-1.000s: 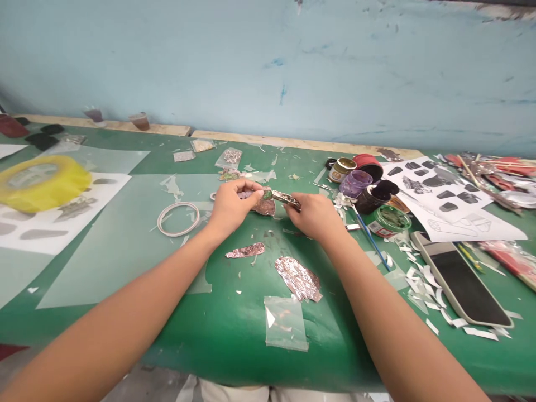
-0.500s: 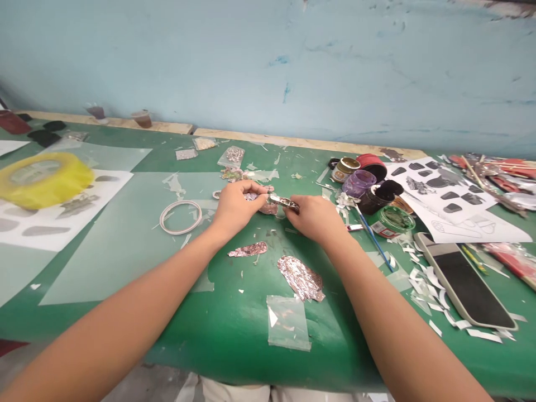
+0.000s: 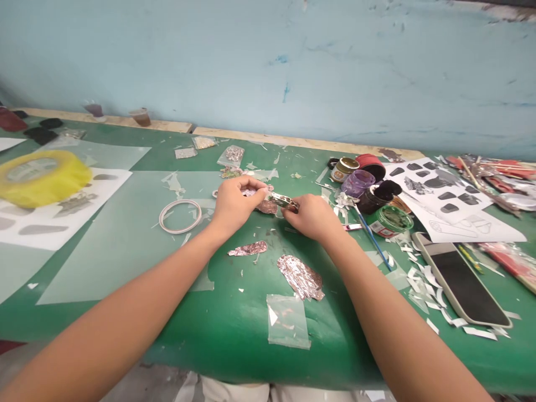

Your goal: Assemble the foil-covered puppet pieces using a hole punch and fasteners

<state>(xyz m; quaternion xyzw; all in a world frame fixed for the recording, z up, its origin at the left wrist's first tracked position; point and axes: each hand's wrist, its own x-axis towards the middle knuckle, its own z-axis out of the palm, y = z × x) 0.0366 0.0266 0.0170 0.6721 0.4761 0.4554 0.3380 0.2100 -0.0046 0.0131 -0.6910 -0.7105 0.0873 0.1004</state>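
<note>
My right hand [image 3: 316, 218] is closed round a small shiny metal nail clipper [image 3: 283, 201], its jaws pointing left. Facing it, my left hand [image 3: 237, 204] pinches thumb and forefinger together just beside the jaws. What sits in that pinch is too small to make out. Pinkish foil pieces [image 3: 267, 207] lie on the table beneath the clipper, partly covered by my left hand. Closer to me are a narrow foil strip [image 3: 248, 249] and a larger crinkled oval of foil [image 3: 300, 277].
On the green table [image 3: 234, 324], a thin tape roll [image 3: 180, 216] and wide yellow tape [image 3: 46, 177] lie left. Paint jars [image 3: 391, 220], a blue brush [image 3: 374, 237], paper scraps and a phone [image 3: 464, 279] are right. Small bags [image 3: 231, 156] sit behind my hands.
The nail clipper has turned slightly in my right hand, which has shifted a little left. My left hand keeps its pinch in nearly the same place.
</note>
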